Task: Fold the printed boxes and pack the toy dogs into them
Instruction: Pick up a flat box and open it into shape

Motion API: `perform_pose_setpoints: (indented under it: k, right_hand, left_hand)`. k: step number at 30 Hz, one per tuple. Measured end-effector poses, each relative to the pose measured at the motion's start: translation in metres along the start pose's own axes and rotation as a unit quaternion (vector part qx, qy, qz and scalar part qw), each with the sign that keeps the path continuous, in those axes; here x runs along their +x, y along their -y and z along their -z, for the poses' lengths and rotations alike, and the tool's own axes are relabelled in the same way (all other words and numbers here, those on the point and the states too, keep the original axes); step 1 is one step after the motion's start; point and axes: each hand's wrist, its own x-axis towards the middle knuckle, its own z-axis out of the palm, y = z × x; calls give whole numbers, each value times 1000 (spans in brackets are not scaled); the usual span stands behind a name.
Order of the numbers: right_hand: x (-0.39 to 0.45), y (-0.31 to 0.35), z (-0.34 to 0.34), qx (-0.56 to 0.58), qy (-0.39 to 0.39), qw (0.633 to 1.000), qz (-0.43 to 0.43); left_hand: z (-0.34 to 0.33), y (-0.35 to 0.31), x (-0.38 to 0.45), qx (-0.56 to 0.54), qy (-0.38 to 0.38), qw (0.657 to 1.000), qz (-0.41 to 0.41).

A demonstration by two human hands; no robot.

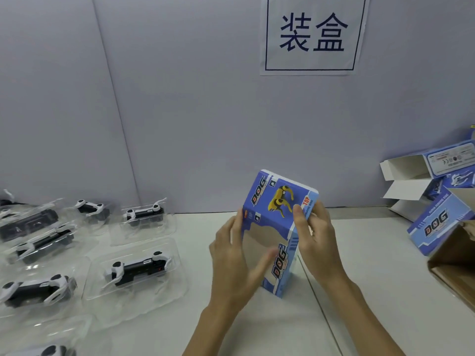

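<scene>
Both hands hold a printed box upright on the worktop.

The printed box (276, 227) stands on end on the worktop (372, 265), left hand (232, 258) cupping its windowed face, right hand (317, 235) clamped on the side edge, thumb in front. It looks like light, thin card, easily creased; best held by the folded edges, not the window. Toy dogs (138, 269) lie in clear trays to the left.

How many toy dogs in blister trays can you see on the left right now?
7 at least: two at the back, two far left, two nearer, one cut off at the bottom edge. More may lie out of frame.
</scene>
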Motion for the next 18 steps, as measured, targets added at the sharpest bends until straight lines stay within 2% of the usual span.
perform_pose_setpoints:
  k: [2,5,8,10,13,17,18]
  right_hand:
    - [1,-5,5,-49,11,998,35]
    - [3,-7,8,-3,-34,999,-5]
    - [3,-11,6,3,-81,995,-64]
    - [3,-12,-1,42,-63,982,-175]
    - [-6,-17,-19,137,13,945,-296]
    - [-22,-30,-28,108,238,918,-296]
    - [-22,-33,-25,76,264,912,-304]
  left_hand:
    - [-5,-7,-6,7,69,998,8]
    - [-6,-8,-6,35,108,993,-20]
    - [0,0,1,66,62,994,-63]
    - [1,8,3,86,15,992,-90]
    - [-5,19,3,155,-10,977,-147]
    - [-11,31,-7,140,103,983,-57]
    - [-12,36,-10,144,119,982,-42]
